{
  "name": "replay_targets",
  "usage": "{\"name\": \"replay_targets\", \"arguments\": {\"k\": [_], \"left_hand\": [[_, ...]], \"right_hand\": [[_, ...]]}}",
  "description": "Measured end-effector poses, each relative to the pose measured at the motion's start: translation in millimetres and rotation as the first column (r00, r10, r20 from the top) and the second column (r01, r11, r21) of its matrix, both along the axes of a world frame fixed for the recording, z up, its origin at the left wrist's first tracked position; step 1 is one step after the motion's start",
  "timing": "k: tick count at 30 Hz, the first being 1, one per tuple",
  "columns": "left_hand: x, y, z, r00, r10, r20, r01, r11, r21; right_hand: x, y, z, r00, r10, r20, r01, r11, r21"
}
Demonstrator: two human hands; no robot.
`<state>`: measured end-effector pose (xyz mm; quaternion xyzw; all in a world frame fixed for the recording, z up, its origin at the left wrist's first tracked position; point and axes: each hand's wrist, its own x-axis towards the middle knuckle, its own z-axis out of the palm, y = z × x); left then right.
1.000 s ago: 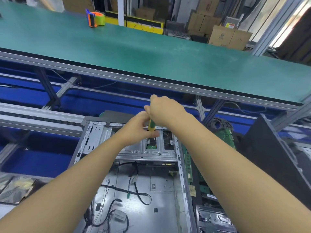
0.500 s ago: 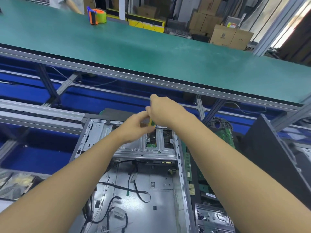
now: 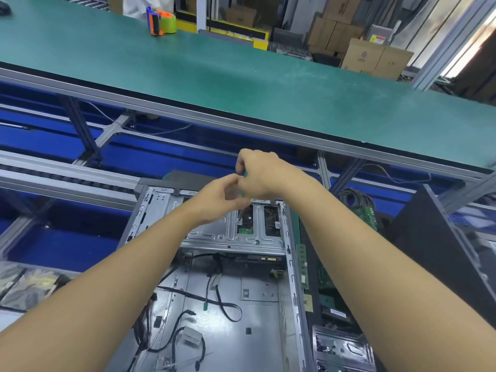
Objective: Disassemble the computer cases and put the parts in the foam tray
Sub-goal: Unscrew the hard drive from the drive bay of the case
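An open grey metal computer case (image 3: pixel 166 200) lies flat in front of me, with loose black cables (image 3: pixel 225 307) on its floor. At its far end a metal drive cage (image 3: pixel 230 237) spans the case. My right hand (image 3: pixel 264 174) grips the handle of a green-and-yellow screwdriver (image 3: pixel 242 210), whose shaft points down at the cage. My left hand (image 3: pixel 220 197) curls its fingers around the lower part of the handle, just below the right hand. Most of the tool is hidden by both hands.
Circuit boards (image 3: pixel 324 277) and a metal part (image 3: pixel 343 350) lie to the right of the case. A black case panel (image 3: pixel 442 253) stands at the right. A green conveyor bench (image 3: pixel 241 76) with a tape dispenser (image 3: pixel 161 20) runs behind. Bagged parts (image 3: pixel 24 285) sit at the left.
Both hands have lifted slightly above the drive cage while staying on the screwdriver. The left fingers have shifted on the handle. The view has tilted a little.
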<state>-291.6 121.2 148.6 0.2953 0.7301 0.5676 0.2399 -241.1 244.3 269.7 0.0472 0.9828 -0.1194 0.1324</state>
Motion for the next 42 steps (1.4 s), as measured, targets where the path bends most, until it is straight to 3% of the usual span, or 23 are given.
{"name": "replay_targets", "arguments": {"k": [2,6,8,10,14,17,19,22,25,33,35,37,39,42], "left_hand": [[-1.4,-5.2,-1.4,0.999,-0.021,0.047,0.018,0.998,0.055],[1.0,9.4,-2.7,0.971,0.128,-0.2,-0.152,0.982,-0.114],[1.3,14.7,-6.2,0.958,0.145,-0.249,-0.185,0.972,-0.147],[0.4,10.5,-13.9,0.953,0.06,-0.297,-0.13,0.966,-0.223],[-0.1,-6.1,-35.9,0.901,-0.095,-0.423,-0.128,0.875,-0.468],[2.8,-0.9,-43.3,0.882,-0.081,-0.464,-0.17,0.864,-0.474],[4.0,4.8,-45.0,0.878,-0.057,-0.476,-0.204,0.855,-0.478],[6.1,9.6,-45.7,0.851,-0.04,-0.523,-0.259,0.835,-0.486],[8.7,13.5,-48.5,0.83,-0.049,-0.556,-0.279,0.826,-0.49],[42.1,42.0,-35.8,0.885,0.074,-0.459,-0.216,0.94,-0.264],[61.4,56.2,-28.8,0.905,-0.012,-0.426,-0.106,0.962,-0.252],[86.3,77.7,-21.5,0.896,-0.226,-0.383,0.112,0.948,-0.298],[114.4,107.9,-19.1,0.804,-0.477,-0.354,0.326,0.853,-0.409],[160.3,155.4,-28.2,0.627,-0.706,-0.33,0.463,0.678,-0.57]], "right_hand": [[0.8,1.6,3.4,1.0,0.009,0.024,-0.007,0.997,-0.071],[2.0,-0.3,-7.2,0.988,-0.127,-0.09,0.134,0.988,0.072],[3.2,-0.2,-12.5,0.973,-0.166,-0.162,0.183,0.978,0.097],[2.8,5.1,-15.1,0.972,-0.106,-0.208,0.121,0.991,0.059],[5.9,18.5,-9.1,0.991,-0.029,-0.133,0.017,0.996,-0.091],[10.2,18.9,-14.1,0.992,-0.017,-0.126,0.001,0.992,-0.123],[11.0,18.8,-21.0,0.984,-0.039,-0.171,0.016,0.991,-0.135],[13.5,18.3,-24.8,0.962,-0.024,-0.272,0.016,0.999,-0.031],[20.0,16.1,-24.2,0.941,0.025,-0.337,-0.047,0.997,-0.056],[55.0,56.8,13.2,0.903,-0.083,-0.421,0.051,0.995,-0.087],[75.6,78.9,19.0,0.873,-0.164,-0.46,0.134,0.986,-0.096],[99.8,100.8,18.6,0.845,-0.241,-0.478,0.224,0.97,-0.094],[125.4,121.0,12.7,0.824,-0.318,-0.469,0.308,0.946,-0.1],[164.8,144.8,-0.9,0.792,-0.433,-0.43,0.423,0.898,-0.125]]}}
